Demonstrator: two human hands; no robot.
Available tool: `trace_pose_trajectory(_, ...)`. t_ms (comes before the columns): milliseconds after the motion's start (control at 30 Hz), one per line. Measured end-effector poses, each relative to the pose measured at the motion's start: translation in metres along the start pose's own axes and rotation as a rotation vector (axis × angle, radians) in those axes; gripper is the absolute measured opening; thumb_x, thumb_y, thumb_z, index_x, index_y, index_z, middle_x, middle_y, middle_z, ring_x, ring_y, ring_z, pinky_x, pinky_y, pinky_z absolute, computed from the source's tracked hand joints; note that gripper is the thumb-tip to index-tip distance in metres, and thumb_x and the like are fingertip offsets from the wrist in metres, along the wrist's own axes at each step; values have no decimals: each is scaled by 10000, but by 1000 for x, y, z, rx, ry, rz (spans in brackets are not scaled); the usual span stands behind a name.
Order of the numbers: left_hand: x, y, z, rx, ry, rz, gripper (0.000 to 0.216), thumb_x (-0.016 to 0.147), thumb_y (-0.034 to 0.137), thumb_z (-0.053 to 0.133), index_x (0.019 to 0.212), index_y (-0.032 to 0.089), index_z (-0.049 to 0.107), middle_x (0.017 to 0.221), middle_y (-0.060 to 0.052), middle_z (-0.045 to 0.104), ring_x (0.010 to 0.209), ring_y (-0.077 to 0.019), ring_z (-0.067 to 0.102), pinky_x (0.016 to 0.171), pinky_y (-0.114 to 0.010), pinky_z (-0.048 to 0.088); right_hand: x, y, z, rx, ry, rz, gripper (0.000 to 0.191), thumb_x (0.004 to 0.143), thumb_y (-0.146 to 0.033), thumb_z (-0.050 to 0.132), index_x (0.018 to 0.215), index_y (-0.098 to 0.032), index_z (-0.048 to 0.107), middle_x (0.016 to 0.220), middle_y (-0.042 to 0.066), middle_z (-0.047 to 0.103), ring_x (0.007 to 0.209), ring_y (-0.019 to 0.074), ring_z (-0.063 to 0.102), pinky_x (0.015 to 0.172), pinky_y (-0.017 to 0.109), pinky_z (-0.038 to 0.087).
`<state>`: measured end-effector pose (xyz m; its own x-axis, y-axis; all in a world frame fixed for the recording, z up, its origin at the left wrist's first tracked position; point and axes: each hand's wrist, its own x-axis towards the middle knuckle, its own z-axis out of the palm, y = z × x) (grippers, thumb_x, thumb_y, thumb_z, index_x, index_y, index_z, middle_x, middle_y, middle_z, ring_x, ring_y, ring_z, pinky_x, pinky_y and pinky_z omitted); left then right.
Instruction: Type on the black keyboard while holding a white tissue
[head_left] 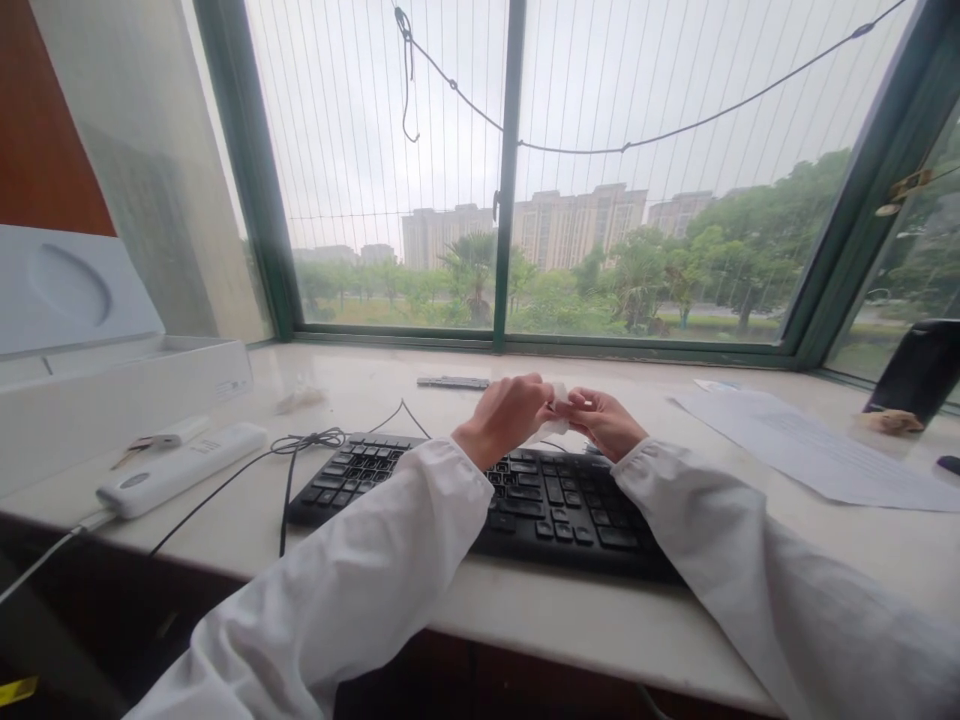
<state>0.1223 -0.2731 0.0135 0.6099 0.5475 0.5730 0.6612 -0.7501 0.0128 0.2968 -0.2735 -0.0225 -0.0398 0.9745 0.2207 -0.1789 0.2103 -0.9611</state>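
Above the back edge of a black keyboard (555, 490), my left hand (508, 415) and my right hand (606, 422) meet, fingertips almost touching. Both are closed in a pinch on a thin, whitish, crumpled piece (559, 397), perhaps plastic film or tissue; its exact kind is unclear. My fingers hide part of it, and a pale bit hangs below them. The keyboard lies slanted on the white sill-like desk, partly covered by my white sleeves. Behind my left hand lies a narrow grey strip (452, 382).
At left stand an open white box (187, 375) and a white power strip (184, 470) with black cable (307, 440) nearby. A small clear plastic bag (302, 394) lies behind. Paper sheets (810, 445) and a dark upright device (916, 370) are at right, before the window.
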Motion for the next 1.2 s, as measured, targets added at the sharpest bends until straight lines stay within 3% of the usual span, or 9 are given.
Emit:
trace_pose_trajectory(133,0,-2,4,-41,26,34,174,842,319,676,905,165,728,872,-68,674,798,-207,663,730,-295,485,-1,-1,-2,-49,-3,-42,631,367,-404,924,570,-205,361,648,-14,641,661,152,628,644,276,502)
trace_pose_trajectory(300,-1,-5,6,-48,102,78,205,789,340,734,874,155,707,837,-30,673,752,-173,649,707,-275,477,-3,-1,-7,-158,79,-172,712,379,-450,910,550,-224,256,487,-87,422,517,99,528,499,226,444)
trace_pose_trajectory(367,-1,-6,6,-47,133,84,202,783,339,739,858,156,702,823,-18,675,738,-167,643,698,-272,472,-3,-1,-7,-150,88,-193,714,395,-448,907,555,-228,247,488,-94,398,494,79,491,479,215,430)
trace_pose_trajectory(567,0,-6,4,-58,190,91,168,783,290,743,882,158,706,848,-11,698,739,-162,644,693,-267,464,-1,-2,-4,7,87,-162,708,380,-405,919,551,-223,257,497,-98,419,550,83,535,610,242,507)
trace_pose_trajectory(833,0,-6,-1,-39,215,67,181,805,324,721,889,165,708,861,-17,699,747,-161,644,725,-283,474,3,0,-5,21,139,-159,700,366,-435,914,577,-232,278,561,-59,538,628,133,607,648,271,520)
trace_pose_trajectory(900,1,-9,-4,-34,241,62,204,818,337,709,909,155,696,893,-27,699,766,-158,644,734,-288,480,5,2,-8,-125,237,-205,630,415,-465,891,571,-231,327,553,-54,548,620,145,606,664,292,517)
trace_pose_trajectory(1033,2,-18,-13,-40,321,58,189,853,295,671,964,143,666,955,-50,697,829,-159,646,769,-306,496,4,3,-12,-727,432,-405,367,634,-424,784,580,-214,488,603,-7,638,643,170,626,636,280,466)
trace_pose_trajectory(1200,1,-35,-23,-78,342,36,147,815,259,693,909,156,647,882,-47,708,808,-164,655,775,-316,511,-1,0,-20,-1249,310,-585,175,797,-279,634,645,-195,612,680,45,709,683,178,657,628,253,423)
